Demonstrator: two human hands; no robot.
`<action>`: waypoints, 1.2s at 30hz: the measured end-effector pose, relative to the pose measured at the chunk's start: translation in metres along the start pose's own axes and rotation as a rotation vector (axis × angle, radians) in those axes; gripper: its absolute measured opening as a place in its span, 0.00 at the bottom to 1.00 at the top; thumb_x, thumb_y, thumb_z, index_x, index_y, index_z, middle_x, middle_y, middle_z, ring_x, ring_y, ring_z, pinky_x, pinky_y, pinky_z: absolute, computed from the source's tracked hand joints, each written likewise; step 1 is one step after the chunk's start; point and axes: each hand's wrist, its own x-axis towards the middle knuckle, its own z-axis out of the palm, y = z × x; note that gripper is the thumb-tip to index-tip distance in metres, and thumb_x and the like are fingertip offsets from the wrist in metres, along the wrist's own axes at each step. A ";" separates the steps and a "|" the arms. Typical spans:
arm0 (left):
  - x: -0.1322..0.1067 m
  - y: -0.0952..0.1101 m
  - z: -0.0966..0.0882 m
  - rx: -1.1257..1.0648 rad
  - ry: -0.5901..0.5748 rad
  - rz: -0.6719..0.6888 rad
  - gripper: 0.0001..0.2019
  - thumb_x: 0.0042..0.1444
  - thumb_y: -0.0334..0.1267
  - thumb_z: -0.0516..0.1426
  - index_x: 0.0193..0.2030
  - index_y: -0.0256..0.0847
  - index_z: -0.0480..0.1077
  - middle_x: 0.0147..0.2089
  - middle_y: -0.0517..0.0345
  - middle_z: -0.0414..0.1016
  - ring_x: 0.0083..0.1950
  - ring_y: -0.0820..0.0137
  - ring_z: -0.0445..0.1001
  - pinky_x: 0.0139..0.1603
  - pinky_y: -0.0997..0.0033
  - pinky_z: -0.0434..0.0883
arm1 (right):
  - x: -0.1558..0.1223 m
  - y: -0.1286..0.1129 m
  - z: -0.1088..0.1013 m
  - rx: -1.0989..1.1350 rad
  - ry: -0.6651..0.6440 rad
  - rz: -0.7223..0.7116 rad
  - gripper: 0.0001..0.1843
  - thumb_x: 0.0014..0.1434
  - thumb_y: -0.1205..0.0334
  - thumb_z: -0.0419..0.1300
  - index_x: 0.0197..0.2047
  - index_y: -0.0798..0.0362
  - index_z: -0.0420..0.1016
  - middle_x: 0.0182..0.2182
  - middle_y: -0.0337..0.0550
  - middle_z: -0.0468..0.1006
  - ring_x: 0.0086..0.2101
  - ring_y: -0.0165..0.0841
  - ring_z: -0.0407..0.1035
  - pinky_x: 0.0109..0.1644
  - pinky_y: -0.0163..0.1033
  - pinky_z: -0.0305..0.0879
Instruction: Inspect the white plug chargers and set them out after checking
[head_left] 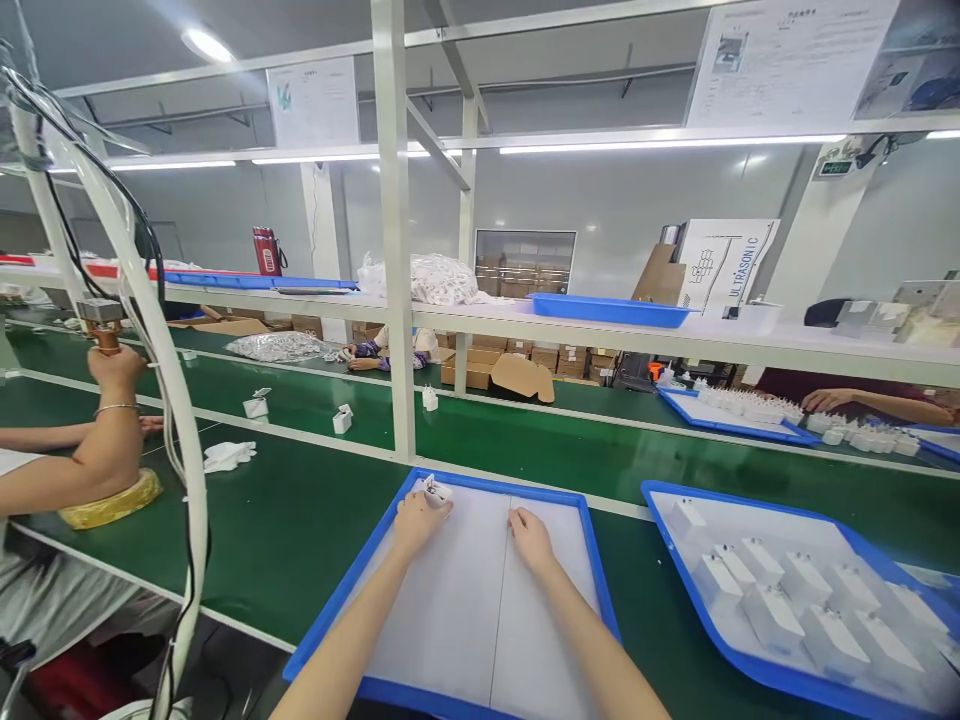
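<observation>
currently, left hand [421, 522] pinches white part [436, 490] at far left corner of blue tray [405, 697]; right hand [531, 540] curled over it, can't tell if holding anything; second tray [787, 682] holds white blocks [772, 618].

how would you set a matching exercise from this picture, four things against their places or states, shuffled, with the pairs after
Things:
1. left hand
2. right hand
3. flask
4. tray on the right

Places or states:
A. red, standing on a shelf
B. beside a thin dark line
C. bearing many white blocks
D. holding a small white part

Pairs: 1-D, 2-B, 3-A, 4-C
</observation>
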 end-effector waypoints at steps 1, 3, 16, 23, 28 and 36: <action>-0.002 0.003 0.002 -0.032 0.015 0.050 0.16 0.62 0.43 0.57 0.52 0.37 0.67 0.54 0.50 0.70 0.52 0.61 0.72 0.52 0.52 0.71 | -0.004 -0.003 -0.002 0.016 0.000 0.014 0.15 0.65 0.53 0.55 0.37 0.57 0.73 0.33 0.39 0.76 0.33 0.32 0.72 0.40 0.42 0.70; -0.009 0.011 0.004 -0.093 0.024 0.177 0.14 0.62 0.42 0.57 0.51 0.37 0.68 0.52 0.51 0.71 0.50 0.62 0.73 0.50 0.54 0.72 | -0.013 -0.012 -0.007 0.048 -0.003 0.043 0.16 0.66 0.52 0.54 0.37 0.57 0.73 0.31 0.39 0.76 0.31 0.31 0.72 0.39 0.41 0.71; -0.172 0.044 -0.011 -0.251 -0.316 0.727 0.53 0.34 0.24 0.59 0.71 0.40 0.43 0.63 0.44 0.64 0.60 0.52 0.64 0.61 0.53 0.64 | -0.118 -0.105 -0.098 -0.040 -0.267 -0.237 0.10 0.43 0.56 0.68 0.23 0.53 0.78 0.26 0.40 0.74 0.27 0.34 0.61 0.31 0.38 0.52; -0.209 0.035 -0.036 -0.671 -0.763 0.520 0.57 0.42 0.37 0.64 0.71 0.46 0.30 0.48 0.55 0.73 0.44 0.63 0.73 0.49 0.62 0.69 | -0.149 -0.124 -0.123 0.199 -0.647 -0.333 0.20 0.43 0.75 0.54 0.34 0.51 0.84 0.32 0.39 0.78 0.34 0.35 0.68 0.39 0.36 0.61; -0.219 0.025 -0.018 -0.931 -0.923 0.520 0.30 0.41 0.55 0.63 0.48 0.37 0.69 0.40 0.55 0.70 0.40 0.64 0.69 0.43 0.66 0.66 | -0.161 -0.116 -0.107 0.473 -0.691 -0.265 0.15 0.47 0.72 0.51 0.19 0.55 0.76 0.26 0.41 0.71 0.26 0.31 0.66 0.32 0.36 0.64; -0.232 0.014 -0.024 -0.749 -0.519 0.466 0.20 0.43 0.35 0.63 0.43 0.42 0.63 0.38 0.60 0.68 0.39 0.67 0.67 0.42 0.70 0.64 | -0.191 -0.093 -0.082 0.515 -0.243 -0.054 0.20 0.55 0.43 0.58 0.34 0.52 0.75 0.27 0.40 0.72 0.30 0.33 0.67 0.36 0.36 0.62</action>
